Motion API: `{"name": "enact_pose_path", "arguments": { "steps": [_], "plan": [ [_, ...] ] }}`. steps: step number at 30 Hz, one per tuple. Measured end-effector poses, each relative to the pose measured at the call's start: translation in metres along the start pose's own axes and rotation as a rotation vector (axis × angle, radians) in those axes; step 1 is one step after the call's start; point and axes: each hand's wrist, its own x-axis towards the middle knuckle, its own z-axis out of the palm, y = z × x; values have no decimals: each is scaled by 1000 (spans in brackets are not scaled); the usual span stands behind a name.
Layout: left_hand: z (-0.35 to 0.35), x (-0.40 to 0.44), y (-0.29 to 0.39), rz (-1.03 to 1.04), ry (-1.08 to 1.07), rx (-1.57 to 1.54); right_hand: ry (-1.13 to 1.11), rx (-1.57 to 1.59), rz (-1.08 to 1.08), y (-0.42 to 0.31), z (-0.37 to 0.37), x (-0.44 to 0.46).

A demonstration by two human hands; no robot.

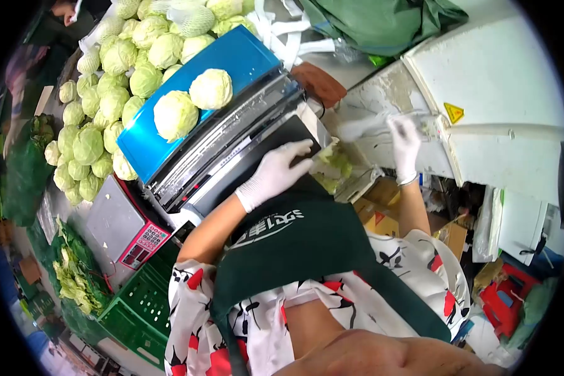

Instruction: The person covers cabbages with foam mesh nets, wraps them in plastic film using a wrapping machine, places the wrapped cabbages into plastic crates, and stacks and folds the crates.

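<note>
My left hand (277,173), in a white glove, rests over the black top of a wrapping machine (282,138). Its fingers are apart with nothing between them. On the right, my gloved right hand (405,145) is raised with its fingertips together on a thin, clear plastic film (365,128), which is blurred. Below the film are pale green cabbage leaves (337,161). Two cabbages, a nearer cabbage (175,116) and a farther cabbage (211,89), sit on the machine's blue tray (247,53).
Many loose cabbages (114,101) are heaped beyond the tray at left, some in white netting. A red scale (122,216) stands left of the machine, above a green crate (138,313). A white cabinet (495,81) fills the right side. Cardboard boxes (379,213) lie below.
</note>
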Motion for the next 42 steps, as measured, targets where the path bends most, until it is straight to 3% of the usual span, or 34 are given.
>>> {"name": "enact_pose_path", "arguments": {
  "steps": [2,4,6,8,9,11,12,13,14,16,17,20,21,24,25,26,28,31,32,33,35,36,39,40,41,42],
  "plan": [
    [-8,0,3,3,40,-97,59,30,4,-8,-11,3],
    [-16,1,6,74,123,-90,232,169,226,-36,-29,13],
    [-27,4,12,40,180,-206,450,538,300,-75,-52,43],
    [-32,12,8,-6,238,-459,-51,1158,361,-57,-41,52],
    [-32,16,7,-26,243,-636,-120,1176,416,-71,-17,49],
    [-37,16,28,-62,238,-703,-259,1202,529,-100,30,42],
    [-35,15,36,-89,263,-749,-491,1264,614,-114,51,44],
    [-28,14,25,-61,251,-798,-668,998,507,-135,71,43],
    [-23,13,19,10,294,-810,-521,807,177,-157,94,34],
    [-29,-3,31,32,280,-858,-142,130,-573,-186,114,36],
    [-34,-11,29,-6,294,-908,-126,169,-571,-202,116,36],
    [-45,-30,4,-94,501,-790,-120,344,-491,-197,146,25],
    [-46,-34,1,-53,566,-901,-369,779,177,-208,145,22],
    [-57,-60,-6,92,625,-1111,-558,1065,324,-180,163,31],
    [-65,-67,-2,146,638,-1179,-646,990,58,-178,165,23],
    [-75,-75,4,105,665,-1361,-892,1387,516,-175,161,23],
    [-98,-85,43,-80,833,-1472,-1162,1251,555,-170,152,11],
    [-112,-119,1,281,119,-1723,-1609,1270,282,-187,138,3],
    [-103,-130,9,-73,365,-1580,-1628,1300,189,-194,134,16],
    [-92,-139,1,-124,311,-1470,-1643,1331,98,-201,129,30],
    [-65,-154,-41,-227,205,-1247,-1271,1686,159,-200,134,44],
    [-61,-159,-46,-248,194,-1152,-1258,1645,474,-194,124,49],
    [-98,-156,0,-13,483,-782,-1274,1605,513,-145,145,44],
    [-118,-149,2,117,461,-1236,-1297,1517,523,-150,145,47],
    [-127,-153,-11,145,502,-1226,-1316,1429,532,-153,146,51],
    [-133,-154,-23,173,542,-1216,-1279,1134,387,-145,163,55]
  ]
}}
